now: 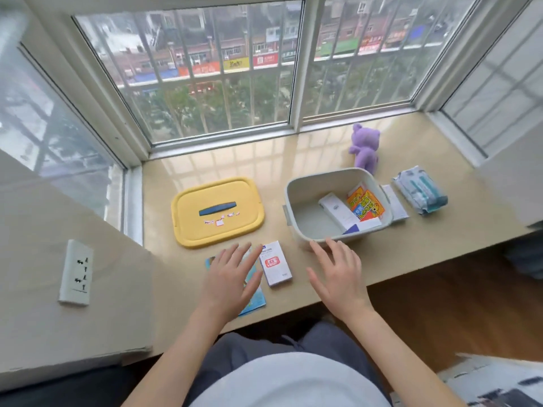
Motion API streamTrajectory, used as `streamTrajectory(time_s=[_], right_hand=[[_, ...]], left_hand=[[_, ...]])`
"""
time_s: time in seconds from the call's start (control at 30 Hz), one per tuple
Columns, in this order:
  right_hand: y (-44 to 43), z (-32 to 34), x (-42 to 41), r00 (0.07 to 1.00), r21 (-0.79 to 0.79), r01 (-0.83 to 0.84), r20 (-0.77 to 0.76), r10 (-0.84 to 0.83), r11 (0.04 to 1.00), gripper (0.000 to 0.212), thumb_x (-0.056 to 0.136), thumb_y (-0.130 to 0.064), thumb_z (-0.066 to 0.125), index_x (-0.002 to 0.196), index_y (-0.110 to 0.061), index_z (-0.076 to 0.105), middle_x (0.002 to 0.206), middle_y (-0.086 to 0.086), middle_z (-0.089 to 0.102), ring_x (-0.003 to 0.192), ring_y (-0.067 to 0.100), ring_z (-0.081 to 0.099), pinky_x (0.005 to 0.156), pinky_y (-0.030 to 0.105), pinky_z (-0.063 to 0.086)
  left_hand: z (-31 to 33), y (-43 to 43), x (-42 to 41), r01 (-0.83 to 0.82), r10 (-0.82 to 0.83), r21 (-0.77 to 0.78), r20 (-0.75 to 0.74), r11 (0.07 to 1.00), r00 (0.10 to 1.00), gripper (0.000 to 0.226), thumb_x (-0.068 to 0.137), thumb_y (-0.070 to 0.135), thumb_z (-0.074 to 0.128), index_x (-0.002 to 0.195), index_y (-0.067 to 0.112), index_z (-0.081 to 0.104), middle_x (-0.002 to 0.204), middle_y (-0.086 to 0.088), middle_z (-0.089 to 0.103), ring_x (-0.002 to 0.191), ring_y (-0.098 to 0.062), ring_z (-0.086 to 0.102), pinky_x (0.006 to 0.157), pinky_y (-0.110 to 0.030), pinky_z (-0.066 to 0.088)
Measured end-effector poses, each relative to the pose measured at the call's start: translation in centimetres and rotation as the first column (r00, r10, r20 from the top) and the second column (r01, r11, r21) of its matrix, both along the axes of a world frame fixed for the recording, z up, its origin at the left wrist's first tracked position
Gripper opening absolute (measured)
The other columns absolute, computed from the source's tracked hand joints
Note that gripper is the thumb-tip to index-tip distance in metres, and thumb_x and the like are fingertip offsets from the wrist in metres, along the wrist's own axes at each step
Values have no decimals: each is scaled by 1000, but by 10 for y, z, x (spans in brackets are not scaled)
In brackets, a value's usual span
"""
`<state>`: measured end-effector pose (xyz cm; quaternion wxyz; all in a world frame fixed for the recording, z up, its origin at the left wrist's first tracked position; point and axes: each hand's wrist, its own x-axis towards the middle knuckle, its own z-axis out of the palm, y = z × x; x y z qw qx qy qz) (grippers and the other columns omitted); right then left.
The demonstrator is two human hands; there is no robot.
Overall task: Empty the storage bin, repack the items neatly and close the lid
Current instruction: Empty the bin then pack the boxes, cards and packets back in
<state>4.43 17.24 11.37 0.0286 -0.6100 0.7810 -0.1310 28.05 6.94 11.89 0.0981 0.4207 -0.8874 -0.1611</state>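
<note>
Both released: our left grip [232, 277] spreads over a blue leaflet [255, 301] at the front edge of the counter [426, 239], our right grip [338, 274] just before the open bin [299, 201], its yellow lid [217, 227] lying to its left

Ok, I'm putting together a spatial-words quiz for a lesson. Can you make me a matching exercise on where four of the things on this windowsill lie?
Things
1. yellow lid
2. purple plush toy
3. white box with red mark
4. wipes pack

Places
A. right of the storage bin
B. left of the bin, lying flat
C. behind the bin, by the window
D. in front of the lid and bin, nearer the person

Pairs: 1-B, 2-C, 3-D, 4-A
</note>
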Motion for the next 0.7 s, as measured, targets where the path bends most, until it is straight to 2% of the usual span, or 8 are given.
streamTrajectory(time_s=[0.13, 0.27, 0.4, 0.5, 0.7], right_hand=[[1, 8, -51, 1000, -62, 11, -25, -12, 998, 54, 92, -45, 46, 139, -20, 53, 139, 14, 53, 127, 40, 45, 101, 54, 40], [0, -2, -119, 999, -74, -3, -35, 0, 997, 50, 90, -41, 49, 133, -17, 59, 138, 14, 54, 125, 42, 47, 99, 54, 41], [4, -15, -195, 999, -12, -38, 14, 39, 999, 51, 90, -42, 49, 134, -16, 57, 136, 15, 54, 122, 41, 49, 97, 51, 43], [7, -15, -247, 996, 48, -69, 51, 67, 996, 52, 91, -42, 46, 136, -16, 55, 136, 15, 54, 123, 39, 49, 95, 51, 45], [-15, -11, -324, 987, 92, -116, 121, 105, 989, 54, 92, -42, 43, 138, -15, 53, 135, 17, 54, 123, 36, 50, 97, 49, 47]], left_hand=[[14, -13, -57, 35, -38, -59, -45, 998, 998, 51, 96, 43, 38, 141, 22, 51, 143, -5, 52, 135, -31, 42, 114, -44, 26], [8, -13, -122, 43, -54, -104, -98, 994, 994, 48, 96, 36, 42, 137, 16, 56, 139, -8, 55, 131, -33, 45, 113, -45, 29], [-18, 7, -189, -20, 21, 17, -21, 1000, 1000, 52, 100, 44, 33, 135, 15, 56, 137, -8, 56, 127, -34, 50, 105, -49, 39], [-23, 30, -236, -135, 133, 93, 27, 986, 991, 51, 96, 43, 38, 135, 16, 57, 134, -8, 59, 125, -32, 51, 105, -46, 39], [-15, 42, -294, -235, 232, 141, 39, 962, 972, 49, 95, 40, 40, 133, 15, 58, 130, -8, 60, 120, -30, 54, 101, -43, 43]])
